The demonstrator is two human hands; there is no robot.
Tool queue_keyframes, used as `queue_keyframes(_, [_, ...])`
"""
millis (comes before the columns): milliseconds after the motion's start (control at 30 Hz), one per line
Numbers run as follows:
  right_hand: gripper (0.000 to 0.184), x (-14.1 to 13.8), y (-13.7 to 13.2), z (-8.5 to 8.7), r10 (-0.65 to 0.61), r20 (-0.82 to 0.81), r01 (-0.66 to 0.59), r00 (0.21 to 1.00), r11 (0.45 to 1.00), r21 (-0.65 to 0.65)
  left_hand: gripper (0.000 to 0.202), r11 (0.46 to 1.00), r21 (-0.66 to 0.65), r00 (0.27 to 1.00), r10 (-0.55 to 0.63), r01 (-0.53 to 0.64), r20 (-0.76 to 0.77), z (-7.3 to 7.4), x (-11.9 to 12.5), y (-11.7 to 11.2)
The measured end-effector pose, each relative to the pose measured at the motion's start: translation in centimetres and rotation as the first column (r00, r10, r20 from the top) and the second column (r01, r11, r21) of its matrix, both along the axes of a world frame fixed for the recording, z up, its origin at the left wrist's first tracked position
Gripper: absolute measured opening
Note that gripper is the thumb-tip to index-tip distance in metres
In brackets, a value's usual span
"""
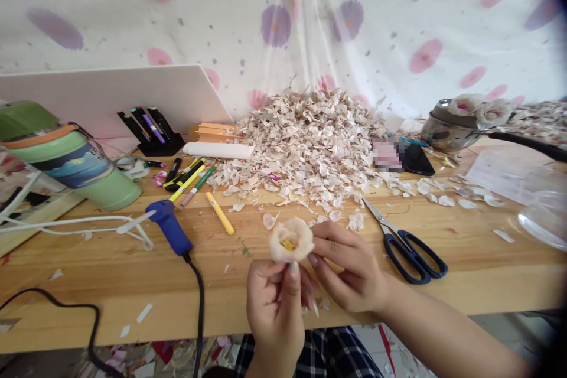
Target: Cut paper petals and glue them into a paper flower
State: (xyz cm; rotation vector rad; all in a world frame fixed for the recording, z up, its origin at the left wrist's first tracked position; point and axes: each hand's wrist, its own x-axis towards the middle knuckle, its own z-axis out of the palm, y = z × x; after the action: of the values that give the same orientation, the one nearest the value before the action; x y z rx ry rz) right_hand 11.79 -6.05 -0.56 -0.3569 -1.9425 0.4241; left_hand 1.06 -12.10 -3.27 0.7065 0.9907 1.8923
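With left hand (274, 307) closed, pinching a pale flower (291, 240) by its base between thumb and fingertips, holding it up above the near edge of the table (115, 260); with right hand (349, 266) half curled, fingertips at the flower's right rim; cannot tell whether gripping a petal or only touching; at far left, a flask (88, 159); next, a black stand (162, 146) with pens (151, 125) in it, and loose markers (187, 183) lying close by; nearer, a blue glue gun (172, 227), with cord (200, 298) trailing over the near edge; in the middle, beyond the flower, a heap (305, 147) of pale petals; to the right, scissors (410, 254), lying near right hand, points away; beyond those, a phone (417, 159) beside the heap; then a metal pot (449, 133), with two flowers (494, 111) at its rim.
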Motion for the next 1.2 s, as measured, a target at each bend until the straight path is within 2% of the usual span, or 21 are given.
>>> queue_keyframes(33, [0.034,0.0,-0.1,0.1,-0.018,-0.013,0.018,1.0,1.0,0.001,0.024,0.995,-0.025,0.992,-0.091,0.094,0.084,0.1,-0.1,0.0])
queue_keyframes(100, [0.034,0.2,-0.1,0.2,-0.048,-0.051,0.046,0.998,0.999,-0.028,0.025,0.961,-0.032,0.929,-0.255,0.273,0.268,0.4,-0.5,0.2])
queue_keyframes(200, [0.029,0.3,-0.1,0.3,-0.071,-0.088,0.063,0.994,0.994,-0.092,0.023,0.905,0.031,0.803,-0.392,0.424,0.45,0.4,-1.2,0.6])
queue_keyframes(333, [0.031,0.2,0.1,0.1,-0.101,-0.042,0.097,0.994,0.992,-0.082,0.014,0.862,0.087,0.704,-0.463,0.5,0.539,-0.1,-1.6,1.0])
queue_keyframes(533, [0.033,0.0,0.2,-0.2,-0.126,-0.021,0.125,0.992,0.99,-0.067,0.007,0.847,0.15,0.654,-0.496,0.51,0.572,-1.4,-1.1,1.1])
queue_keyframes(633, [0.032,0.2,0.2,-0.1,-0.181,-0.017,0.181,0.983,0.983,-0.026,0.01,0.852,0.154,0.658,-0.489,0.5,0.573,-1.4,-1.1,1.0])
queue_keyframes(833, [0.029,0.4,0.6,-0.6,-0.266,0.061,0.257,0.962,0.957,0.135,0.015,0.815,-0.013,0.72,-0.505,0.58,0.476,-0.1,-2.1,0.5])
queue_keyframes(1000, [0.03,0.4,0.7,-1.0,-0.269,0.167,0.255,0.948,0.961,0.102,0.027,0.825,-0.137,0.79,-0.457,0.548,0.408,0.3,-2.1,0.4])
queue_keyframes(1200, [0.026,0.3,0.7,-1.0,-0.301,0.176,0.29,0.937,0.953,0.084,0.04,0.844,-0.265,0.865,-0.373,0.466,0.335,0.9,-1.7,0.2])
